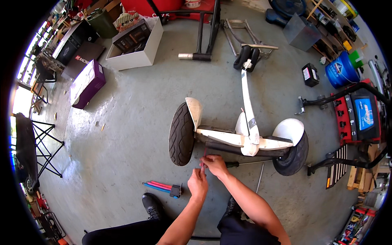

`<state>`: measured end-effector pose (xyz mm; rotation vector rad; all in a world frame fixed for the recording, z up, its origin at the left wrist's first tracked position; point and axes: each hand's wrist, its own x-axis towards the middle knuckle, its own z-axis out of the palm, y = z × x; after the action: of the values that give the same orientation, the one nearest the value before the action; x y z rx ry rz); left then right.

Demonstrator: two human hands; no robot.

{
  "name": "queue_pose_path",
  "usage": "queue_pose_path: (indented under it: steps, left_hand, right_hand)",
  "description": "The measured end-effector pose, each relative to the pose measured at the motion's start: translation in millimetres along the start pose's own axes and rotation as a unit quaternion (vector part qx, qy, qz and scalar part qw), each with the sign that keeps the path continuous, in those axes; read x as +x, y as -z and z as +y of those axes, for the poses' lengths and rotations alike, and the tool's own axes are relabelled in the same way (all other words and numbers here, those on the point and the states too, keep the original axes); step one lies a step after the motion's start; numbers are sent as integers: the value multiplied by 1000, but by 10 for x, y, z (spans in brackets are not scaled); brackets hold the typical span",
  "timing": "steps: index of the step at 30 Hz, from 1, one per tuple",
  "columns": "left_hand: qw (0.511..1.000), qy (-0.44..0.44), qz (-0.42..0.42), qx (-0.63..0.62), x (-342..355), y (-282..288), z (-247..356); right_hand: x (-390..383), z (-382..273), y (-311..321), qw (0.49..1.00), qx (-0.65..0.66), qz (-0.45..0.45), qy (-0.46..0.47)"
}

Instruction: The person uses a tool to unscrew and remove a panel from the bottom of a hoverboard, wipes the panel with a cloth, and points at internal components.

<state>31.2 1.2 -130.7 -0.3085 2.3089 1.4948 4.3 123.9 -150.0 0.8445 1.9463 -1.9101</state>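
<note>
"Head view: where do we have our hands?"
"At the near side of the white two-wheeled scooter (250, 143). Our right hand (214, 165) pinches a thin reddish piece (205, 154); our left hand (197, 186) has its fingers bunched at the lower end, gripping or not, we can't tell."
"Beside us?"
"Coloured tools (160, 186) left, a screwdriver (232, 164) right."
</note>
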Motion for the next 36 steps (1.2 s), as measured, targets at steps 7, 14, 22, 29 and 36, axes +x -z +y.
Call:
queue_pose_path:
  steps: [7, 14, 22, 29, 36]
  left_hand:
    - [618, 342, -216, -674, 191, 74, -316]
    - [990, -73, 105, 51, -26, 38, -9]
    - [838, 238, -151, -467, 112, 100, -333]
    - [998, 3, 10, -62, -112, 9, 56]
    - [669, 312, -217, -639, 164, 69, -464]
  right_hand:
    - [37, 10, -16, 999, -22, 14, 29]
    - [16, 73, -26, 1000, 18, 4, 14]
    - [-63, -123, -52, 999, 23, -14, 21]
    - [-8, -30, 35, 1000, 16, -18, -15]
    - [-53, -142, -32, 1000, 12, -14, 10]
